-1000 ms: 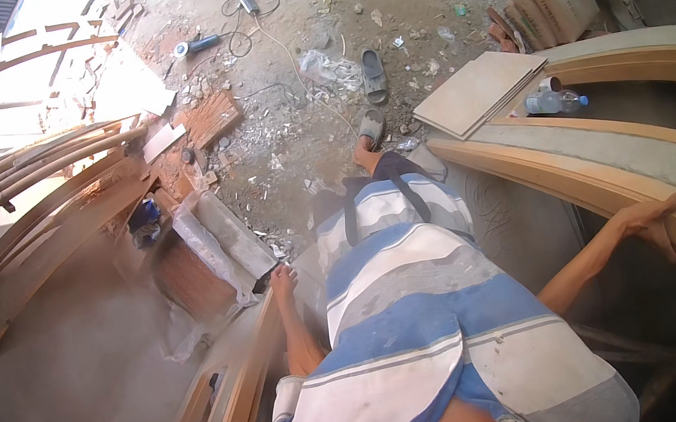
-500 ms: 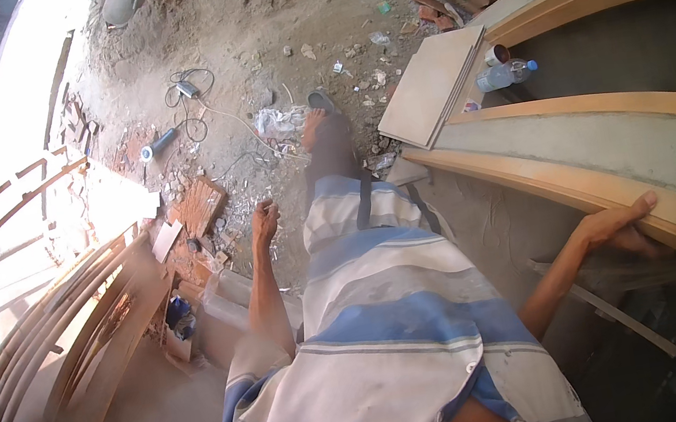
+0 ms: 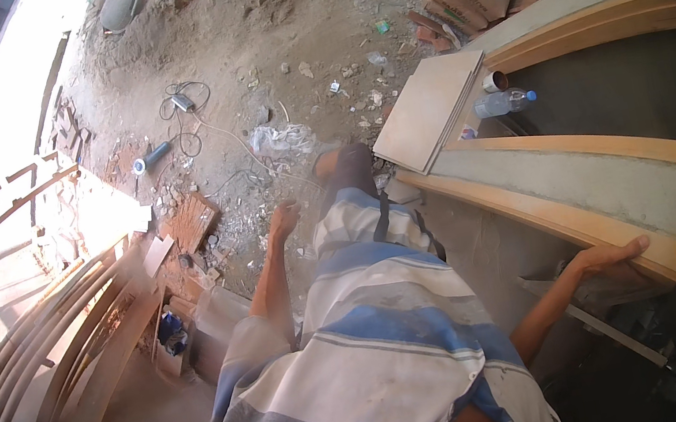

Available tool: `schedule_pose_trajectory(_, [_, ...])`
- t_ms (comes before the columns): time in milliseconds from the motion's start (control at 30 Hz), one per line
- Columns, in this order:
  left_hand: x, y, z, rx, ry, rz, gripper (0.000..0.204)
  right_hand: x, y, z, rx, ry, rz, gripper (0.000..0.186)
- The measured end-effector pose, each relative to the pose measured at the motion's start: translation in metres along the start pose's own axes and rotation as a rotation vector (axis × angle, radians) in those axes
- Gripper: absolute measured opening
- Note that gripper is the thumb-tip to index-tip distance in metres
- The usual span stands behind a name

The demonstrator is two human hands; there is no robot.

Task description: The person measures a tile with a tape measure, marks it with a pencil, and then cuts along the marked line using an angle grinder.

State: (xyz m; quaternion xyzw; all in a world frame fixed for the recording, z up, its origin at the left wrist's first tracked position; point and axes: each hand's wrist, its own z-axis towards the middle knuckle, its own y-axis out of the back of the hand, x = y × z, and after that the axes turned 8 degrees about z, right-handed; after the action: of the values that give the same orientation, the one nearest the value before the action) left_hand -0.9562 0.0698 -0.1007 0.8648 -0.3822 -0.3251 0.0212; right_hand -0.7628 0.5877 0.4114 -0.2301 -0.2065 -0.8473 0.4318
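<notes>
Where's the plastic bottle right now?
In the head view, the bottle lies on its side in the right half, just right of the stacked pale slabs and below a small round container, beyond the right hand.

The head view looks from the left one of two side-by-side fisheye cameras worn on the person's head, pointing steeply down and forward. The striped shirt (image 3: pixel 376 330) is nearest, filling the lower middle; the left hand (image 3: pixel 284 218) and right hand (image 3: pixel 618 255) lie farther out, and the dirt ground (image 3: pixel 318 93) recedes beyond. Wooden strips (image 3: pixel 116 378) at the left bow along the dark, rounded rim.
</notes>
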Motion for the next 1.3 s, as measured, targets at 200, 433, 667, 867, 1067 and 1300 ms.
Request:
schedule_pose_trajectory(200, [0.032, -0.017, -0.064, -0.181, -0.032, -0.226, 0.052, 0.102, -0.033, -0.077, 0.213, 0.455, 0.217, 0.083])
schedule_pose_trajectory(433, [0.174, -0.061, -0.156, -0.562, 0.325, -0.515, 0.048, 0.113, -0.129, -0.319, 2.213, 0.349, 0.385, 0.064])
schedule_pose_trajectory(667, [0.214, -0.108, -0.224, -0.861, 0.637, -1.159, 0.045, 0.052, -0.147, -0.484, 2.854, 0.764, 0.277, 0.055])
schedule_pose_trajectory(867, [0.235, -0.212, -0.227, -0.652, 0.883, -1.393, 0.045, 0.197, -0.139, -0.595, 2.951, 0.791, -0.400, 0.046])
schedule_pose_trajectory(1067, [0.249, -0.106, -0.205, -0.677, 0.710, -1.491, 0.050, 0.270, -0.181, -0.684, 2.653, 0.755, -0.062, 0.038])
schedule_pose_trajectory(1300, [0.314, 0.099, -0.258, -1.102, 0.546, -1.570, 0.058, 0.401, -0.160, -0.763, 2.694, 1.011, -0.082, 0.040])
